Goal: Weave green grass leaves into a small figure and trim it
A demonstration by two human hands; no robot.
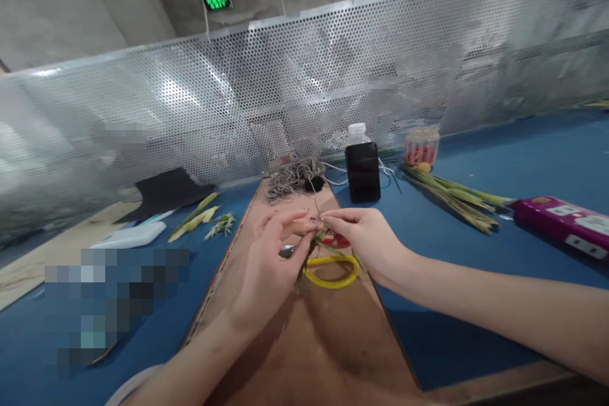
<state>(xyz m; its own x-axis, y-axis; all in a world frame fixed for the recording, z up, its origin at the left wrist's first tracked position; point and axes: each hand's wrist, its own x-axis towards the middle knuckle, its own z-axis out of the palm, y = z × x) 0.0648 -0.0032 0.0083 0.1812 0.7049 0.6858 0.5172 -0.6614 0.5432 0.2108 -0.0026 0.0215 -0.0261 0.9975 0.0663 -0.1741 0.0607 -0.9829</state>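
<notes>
My left hand is closed, thumb and fingers pinching a small bunch of green plant strips over the brown board. Fingertips nearly touching the left ones, my right hand pinches a thin strand of grey yarn at the top of the bunch. That strand runs back to a loose heap of grey yarn at the board's far end. Under my hands lies a yellow loop, with something red partly hidden behind the right fingers. The exact crossing of yarn and strips is covered by my fingertips.
Behind the yarn stand a black phone, a clear bottle and a jar. To the right lie long green stalks and a purple box. Leaf pieces and a white object lie left. A perforated metal screen closes the back.
</notes>
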